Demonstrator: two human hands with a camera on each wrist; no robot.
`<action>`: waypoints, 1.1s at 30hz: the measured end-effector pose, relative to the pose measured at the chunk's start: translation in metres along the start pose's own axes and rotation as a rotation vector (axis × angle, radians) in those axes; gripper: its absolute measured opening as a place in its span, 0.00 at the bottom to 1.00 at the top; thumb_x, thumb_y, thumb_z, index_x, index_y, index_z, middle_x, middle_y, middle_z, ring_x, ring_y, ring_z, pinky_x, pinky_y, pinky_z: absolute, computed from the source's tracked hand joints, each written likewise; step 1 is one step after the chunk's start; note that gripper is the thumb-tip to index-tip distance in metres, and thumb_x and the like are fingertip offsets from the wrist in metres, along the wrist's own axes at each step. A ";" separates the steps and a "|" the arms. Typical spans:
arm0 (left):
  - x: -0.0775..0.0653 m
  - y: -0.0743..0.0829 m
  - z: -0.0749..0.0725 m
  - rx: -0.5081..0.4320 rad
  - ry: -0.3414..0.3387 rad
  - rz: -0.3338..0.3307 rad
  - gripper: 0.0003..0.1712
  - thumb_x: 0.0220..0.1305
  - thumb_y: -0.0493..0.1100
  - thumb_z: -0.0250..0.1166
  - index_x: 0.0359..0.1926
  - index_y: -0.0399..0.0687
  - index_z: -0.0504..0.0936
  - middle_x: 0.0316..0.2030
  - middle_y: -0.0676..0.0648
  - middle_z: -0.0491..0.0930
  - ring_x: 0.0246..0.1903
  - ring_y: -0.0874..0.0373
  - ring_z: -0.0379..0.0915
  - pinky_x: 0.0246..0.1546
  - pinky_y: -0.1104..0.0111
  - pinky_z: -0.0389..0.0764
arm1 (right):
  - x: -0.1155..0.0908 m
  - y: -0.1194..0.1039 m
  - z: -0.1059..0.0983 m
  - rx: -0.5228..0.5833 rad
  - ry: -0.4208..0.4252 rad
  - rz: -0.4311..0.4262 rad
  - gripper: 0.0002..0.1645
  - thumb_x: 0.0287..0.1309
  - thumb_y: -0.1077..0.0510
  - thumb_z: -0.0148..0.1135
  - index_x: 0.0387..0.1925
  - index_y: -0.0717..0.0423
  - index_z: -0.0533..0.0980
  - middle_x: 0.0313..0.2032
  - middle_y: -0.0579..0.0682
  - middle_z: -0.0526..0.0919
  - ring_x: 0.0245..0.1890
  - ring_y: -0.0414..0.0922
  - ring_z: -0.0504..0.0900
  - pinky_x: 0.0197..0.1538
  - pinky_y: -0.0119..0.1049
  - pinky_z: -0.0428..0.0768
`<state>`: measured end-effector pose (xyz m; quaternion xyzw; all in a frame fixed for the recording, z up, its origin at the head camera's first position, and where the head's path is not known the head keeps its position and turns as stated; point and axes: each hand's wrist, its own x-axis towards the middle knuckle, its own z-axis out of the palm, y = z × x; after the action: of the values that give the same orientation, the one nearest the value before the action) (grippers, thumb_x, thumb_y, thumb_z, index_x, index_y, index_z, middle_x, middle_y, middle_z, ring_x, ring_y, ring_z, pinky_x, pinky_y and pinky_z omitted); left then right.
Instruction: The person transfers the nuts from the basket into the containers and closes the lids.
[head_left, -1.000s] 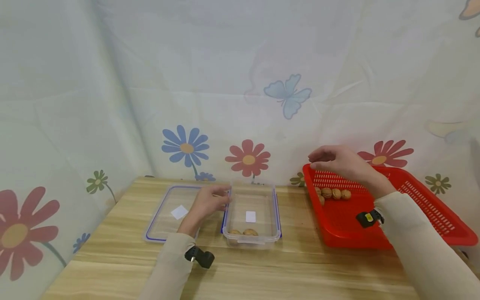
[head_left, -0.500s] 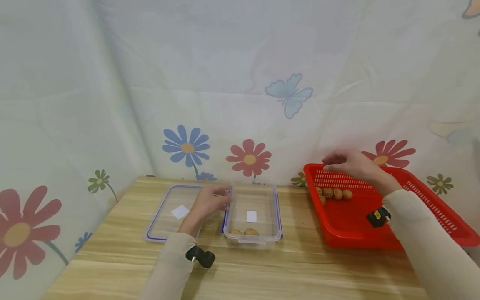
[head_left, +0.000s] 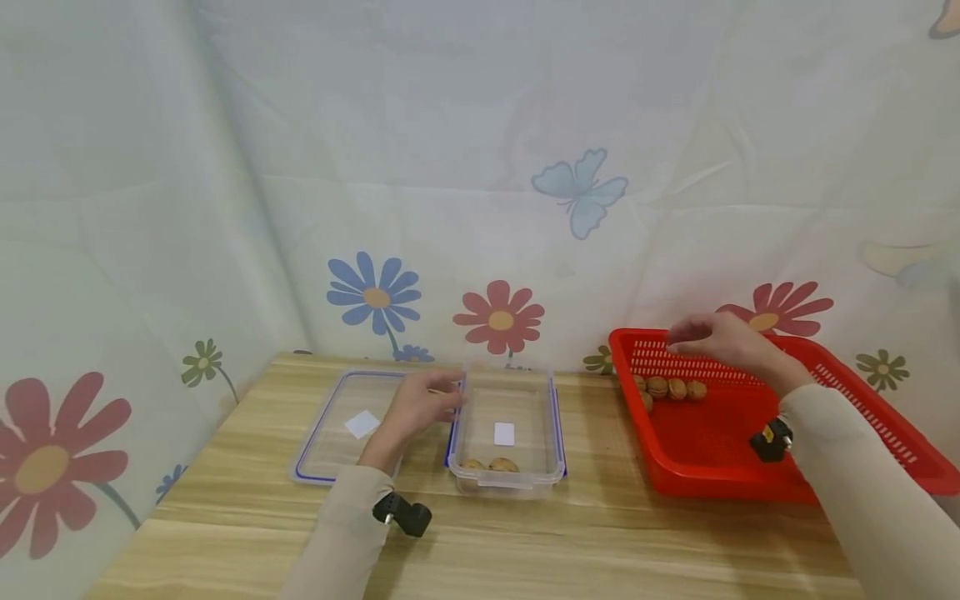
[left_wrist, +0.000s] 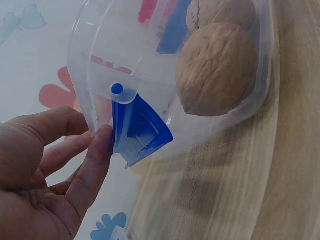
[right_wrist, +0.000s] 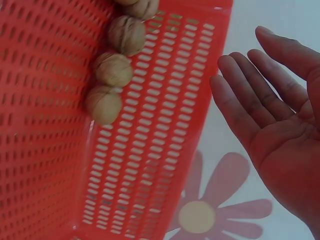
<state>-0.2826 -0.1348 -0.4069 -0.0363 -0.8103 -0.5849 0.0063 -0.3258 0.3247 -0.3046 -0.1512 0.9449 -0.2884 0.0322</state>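
A clear plastic food container (head_left: 525, 392) with blue side latches stands on the table, and two walnuts (left_wrist: 218, 70) lie inside at its near end. My left hand (head_left: 420, 404) holds the container's left side; in the left wrist view its thumb and a fingertip meet at the edge beside a blue latch (left_wrist: 142, 131). My right hand (head_left: 723, 340) is raised over the back of a red plastic basket (head_left: 720, 475), fingers loosely bent and holding nothing. Several walnuts (right_wrist: 114, 69) line the basket's back left corner, below and left of that hand.
The container's clear lid (head_left: 318, 446), edged in blue, lies flat to the left, partly under the left forearm. A white label marks the lid and another the container. Behind the wooden table (head_left: 480, 542) hangs a flowered curtain (head_left: 420, 167).
My right hand has moved right and slightly down, further in over the red basket. The left hand stays at the container's side, and the walnuts have not moved.
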 end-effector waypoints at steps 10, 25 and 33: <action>0.001 -0.001 0.000 -0.011 0.000 0.009 0.24 0.69 0.31 0.70 0.65 0.37 0.83 0.46 0.37 0.83 0.40 0.50 0.86 0.44 0.60 0.92 | -0.001 0.026 0.002 0.024 -0.048 0.056 0.30 0.70 0.54 0.71 0.66 0.65 0.77 0.60 0.67 0.82 0.54 0.59 0.83 0.60 0.62 0.84; 0.001 -0.001 -0.001 -0.015 -0.006 0.029 0.24 0.68 0.31 0.69 0.65 0.35 0.83 0.46 0.37 0.85 0.40 0.49 0.87 0.42 0.60 0.92 | -0.001 0.050 0.006 0.024 -0.087 0.086 0.30 0.69 0.57 0.70 0.66 0.69 0.76 0.61 0.70 0.81 0.54 0.62 0.83 0.58 0.58 0.86; 0.001 -0.001 0.000 -0.013 -0.006 0.037 0.24 0.68 0.31 0.69 0.65 0.35 0.83 0.45 0.38 0.85 0.40 0.49 0.86 0.42 0.61 0.92 | -0.001 0.061 0.009 0.002 -0.121 0.103 0.30 0.68 0.60 0.70 0.66 0.71 0.76 0.59 0.69 0.82 0.54 0.64 0.83 0.60 0.61 0.84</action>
<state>-0.2841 -0.1356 -0.4081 -0.0531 -0.8055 -0.5900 0.0146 -0.3393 0.3681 -0.3457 -0.1194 0.9476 -0.2775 0.1041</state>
